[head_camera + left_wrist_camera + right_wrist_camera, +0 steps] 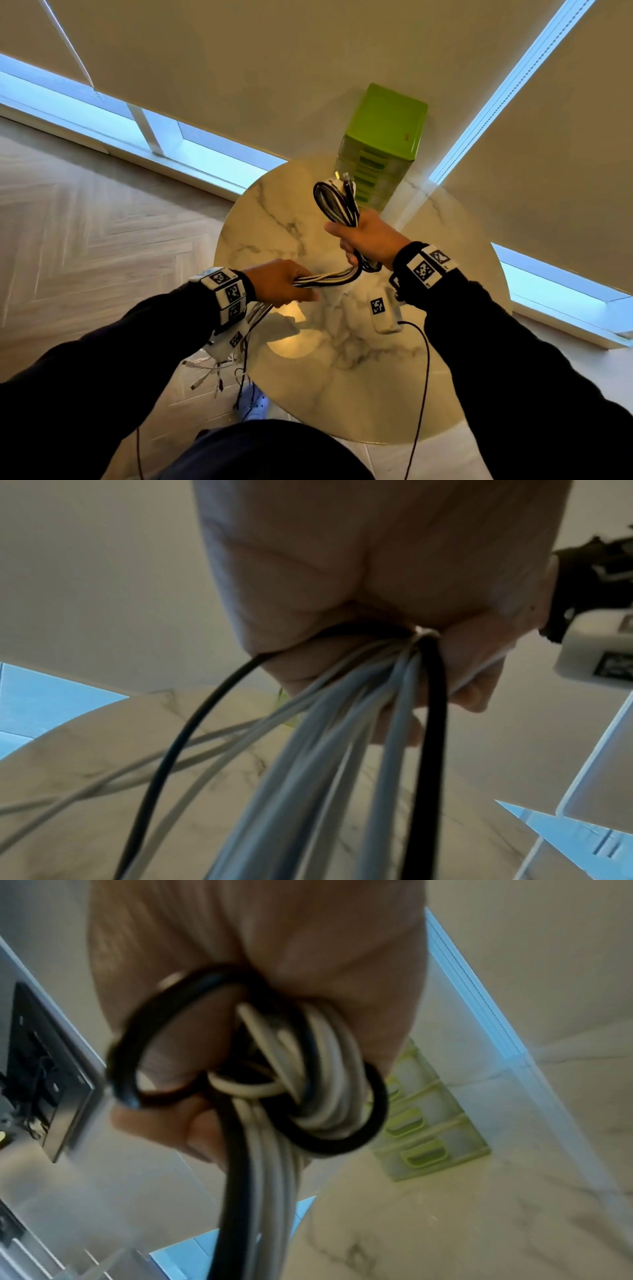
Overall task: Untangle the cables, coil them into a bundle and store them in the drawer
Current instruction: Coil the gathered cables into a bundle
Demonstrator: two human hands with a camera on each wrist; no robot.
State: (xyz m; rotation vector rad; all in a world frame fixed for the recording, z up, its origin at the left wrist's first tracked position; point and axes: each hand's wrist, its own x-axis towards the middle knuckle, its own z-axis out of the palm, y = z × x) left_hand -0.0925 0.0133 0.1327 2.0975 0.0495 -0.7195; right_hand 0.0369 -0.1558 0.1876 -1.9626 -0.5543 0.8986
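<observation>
A bunch of black and white cables (337, 200) is folded into loops above the round marble table (359, 377). My right hand (366, 236) grips the looped part, with the loops sticking up past my fist and more loops showing under my palm (308, 1074). The strands run left from there to my left hand (284, 282), which grips them as one band (359, 723). Their loose ends with plugs (209, 373) hang below my left wrist, off the table's edge. The green drawer unit (380, 144) stands at the table's far edge, drawers closed.
A small white device with a marker tag (383, 311) lies on the table under my right wrist, with a thin black lead (423, 377) running off the near edge. Window blinds (239, 68) hang behind the table. Wooden floor (85, 222) lies to the left.
</observation>
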